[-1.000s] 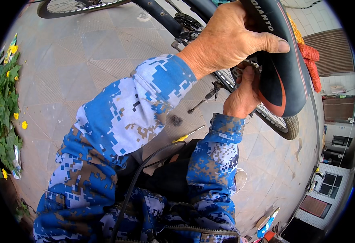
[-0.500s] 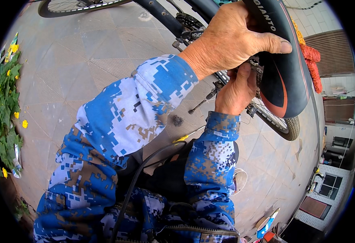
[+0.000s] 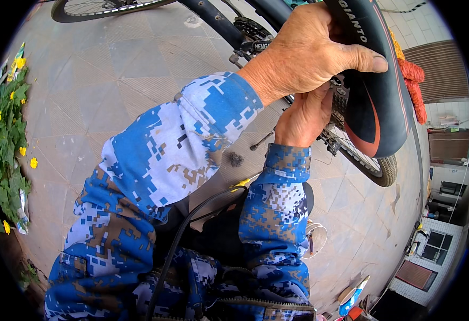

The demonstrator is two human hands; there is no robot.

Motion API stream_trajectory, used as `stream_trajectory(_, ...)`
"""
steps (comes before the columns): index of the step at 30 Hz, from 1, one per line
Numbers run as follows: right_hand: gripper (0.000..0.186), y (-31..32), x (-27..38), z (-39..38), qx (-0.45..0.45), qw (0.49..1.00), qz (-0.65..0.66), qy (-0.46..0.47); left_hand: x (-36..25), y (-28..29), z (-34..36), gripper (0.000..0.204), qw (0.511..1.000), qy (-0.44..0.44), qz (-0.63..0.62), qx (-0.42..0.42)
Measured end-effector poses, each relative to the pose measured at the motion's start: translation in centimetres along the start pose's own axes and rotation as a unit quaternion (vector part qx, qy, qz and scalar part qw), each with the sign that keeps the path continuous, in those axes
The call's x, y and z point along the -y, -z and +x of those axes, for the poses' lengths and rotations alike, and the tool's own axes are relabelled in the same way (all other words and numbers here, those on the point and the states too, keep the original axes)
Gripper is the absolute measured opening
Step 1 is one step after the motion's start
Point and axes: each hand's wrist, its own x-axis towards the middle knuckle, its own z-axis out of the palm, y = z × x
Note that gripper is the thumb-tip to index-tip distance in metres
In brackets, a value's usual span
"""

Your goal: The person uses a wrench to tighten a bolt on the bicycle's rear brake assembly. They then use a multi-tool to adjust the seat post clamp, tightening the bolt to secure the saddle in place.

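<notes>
My left hand (image 3: 307,56) is closed round the black bicycle saddle (image 3: 379,107) with red trim, its thumb pressed on the top edge. Just below it, my right hand (image 3: 301,120) has its fingers bent around metal hardware (image 3: 337,99) under the saddle; its fingertips are partly hidden behind the left hand. The dark bicycle frame (image 3: 210,21) runs behind both hands, with a chainring and pedal. The rear wheel (image 3: 381,171) shows below the saddle.
A yellow-handled tool (image 3: 240,183) lies on the paved floor (image 3: 111,75). A black cable (image 3: 175,241) crosses my lap. Leafy plants (image 3: 7,134) with yellow flowers line the left side; red and orange cloth (image 3: 411,80) is behind the saddle. A white-brick building (image 3: 435,224) stands at right.
My right hand has shifted left and slightly up beneath the saddle, uncovering more metal hardware. The saddle and my left thumb have moved very slightly right.
</notes>
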Motion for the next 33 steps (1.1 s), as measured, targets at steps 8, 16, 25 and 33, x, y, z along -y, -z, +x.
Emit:
stream_trajectory(8, 0.057, -0.6, 0.2, -0.1, 0.058, 0.997, 0.038, -0.028, 0.0, -0.9, 0.2, 0.041, 1.0, -0.008, -0.004, -0.012)
stream_trajectory(16, 0.067, -2.9, -0.1, -0.9, 0.074, 0.988, 0.091, -0.099, -0.7, -1.0, 0.2, 0.043, 1.0, -0.004, -0.026, -0.009)
stream_trajectory(25, 0.053, -2.5, -0.5, -0.3, 0.059, 0.984, 0.126, -0.115, 0.4, -1.7, 0.7, 0.043, 1.0, -0.021, 0.019, -0.004)
stream_trajectory(33, 0.053, -0.8, -0.7, -0.9, 0.051, 0.992, 0.074, -0.092, 2.8, -0.6, 1.6, 0.039, 0.976, -0.131, 0.168, -0.048)
